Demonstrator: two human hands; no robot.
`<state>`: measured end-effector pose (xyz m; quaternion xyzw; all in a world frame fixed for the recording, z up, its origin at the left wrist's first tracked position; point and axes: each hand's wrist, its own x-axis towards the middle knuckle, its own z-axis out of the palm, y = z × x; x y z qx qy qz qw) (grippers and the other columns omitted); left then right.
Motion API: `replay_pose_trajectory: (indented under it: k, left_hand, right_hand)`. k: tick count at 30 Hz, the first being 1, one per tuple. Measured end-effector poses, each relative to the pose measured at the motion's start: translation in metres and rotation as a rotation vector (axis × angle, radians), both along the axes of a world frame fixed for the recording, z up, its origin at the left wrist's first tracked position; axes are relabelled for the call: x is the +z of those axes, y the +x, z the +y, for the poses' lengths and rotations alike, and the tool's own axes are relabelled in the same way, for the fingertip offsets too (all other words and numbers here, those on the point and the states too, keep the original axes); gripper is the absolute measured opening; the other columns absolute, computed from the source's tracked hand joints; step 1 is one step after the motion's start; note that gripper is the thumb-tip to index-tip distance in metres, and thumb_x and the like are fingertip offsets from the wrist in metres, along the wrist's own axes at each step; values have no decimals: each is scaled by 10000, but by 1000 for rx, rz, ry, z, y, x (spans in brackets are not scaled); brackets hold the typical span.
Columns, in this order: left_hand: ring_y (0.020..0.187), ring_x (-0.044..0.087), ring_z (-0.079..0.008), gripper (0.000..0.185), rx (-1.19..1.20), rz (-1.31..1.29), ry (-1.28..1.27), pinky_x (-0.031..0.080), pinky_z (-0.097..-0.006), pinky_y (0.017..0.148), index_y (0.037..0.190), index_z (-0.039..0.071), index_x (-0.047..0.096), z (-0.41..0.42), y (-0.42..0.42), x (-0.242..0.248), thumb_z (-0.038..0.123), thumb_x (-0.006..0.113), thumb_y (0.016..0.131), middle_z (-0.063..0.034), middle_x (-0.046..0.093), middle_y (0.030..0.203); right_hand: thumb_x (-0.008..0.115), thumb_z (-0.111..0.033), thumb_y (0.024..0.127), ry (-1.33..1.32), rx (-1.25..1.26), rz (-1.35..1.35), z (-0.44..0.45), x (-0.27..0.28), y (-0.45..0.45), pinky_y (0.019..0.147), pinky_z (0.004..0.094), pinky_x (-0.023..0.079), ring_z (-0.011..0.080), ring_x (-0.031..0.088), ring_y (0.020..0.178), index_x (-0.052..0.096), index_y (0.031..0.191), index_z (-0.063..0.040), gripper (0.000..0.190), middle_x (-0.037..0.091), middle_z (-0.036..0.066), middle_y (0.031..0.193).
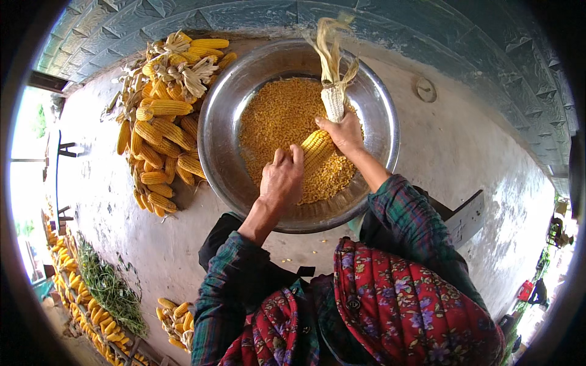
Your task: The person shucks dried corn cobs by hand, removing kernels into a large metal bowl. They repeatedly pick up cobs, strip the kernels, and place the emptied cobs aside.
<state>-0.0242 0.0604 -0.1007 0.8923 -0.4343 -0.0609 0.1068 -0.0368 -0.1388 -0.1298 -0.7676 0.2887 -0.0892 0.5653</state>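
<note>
A wide steel basin (pixel 219 178) stands before me with a broad layer of loose corn kernels (pixel 281 107) in it. Over the basin my right hand (pixel 346 133) grips a pale, bare corn cob (pixel 333 103). Dry husk (pixel 328 59) trails from the cob's far end. Below that hand is a yellow corn ear (pixel 317 147) with kernels still on it; whether it joins the pale cob is hidden by the hand. My left hand (pixel 283 177) is curled at the ear's near end, its fingertips out of sight, so its hold on the ear is unclear.
Left of the basin, corn ears (pixel 160 132) are heaped on the concrete floor (pixel 110 183). A smaller pile (pixel 178 320) lies behind at lower left. Green stalks (pixel 110 293) lie near more corn at the left edge. A tiled wall (pixel 412 41) rises beyond the basin.
</note>
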Motion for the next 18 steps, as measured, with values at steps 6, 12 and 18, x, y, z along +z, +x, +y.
replay_pose_trajectory:
  k: [6,12,18]
  left_hand:
    - [1037,573,-370,722,128,276,-8,529,-440,800,1261,-54,402,-6,5,21,100,712,627,-228,627,970]
    - [1050,567,-386,709,133,225,11,529,-451,809,1256,-77,397,-11,4,24,105,702,642,-252,619,1007]
    - [1067,565,-382,713,104,267,-27,516,-457,842,1257,-53,409,-12,0,15,135,717,643,-245,621,1035]
  right_hand:
    - [706,-160,798,401,133,-143,-14,30,-7,847,353,521,214,661,980,626,1117,-29,354,689,88,1016]
    - [781,-266,764,341,206,-113,3,37,-13,845,339,512,200,639,954,635,1106,-27,442,681,96,990]
    - [771,-346,777,4,-32,-198,-13,-2,-5,605,319,486,166,600,644,665,955,-25,382,677,55,787]
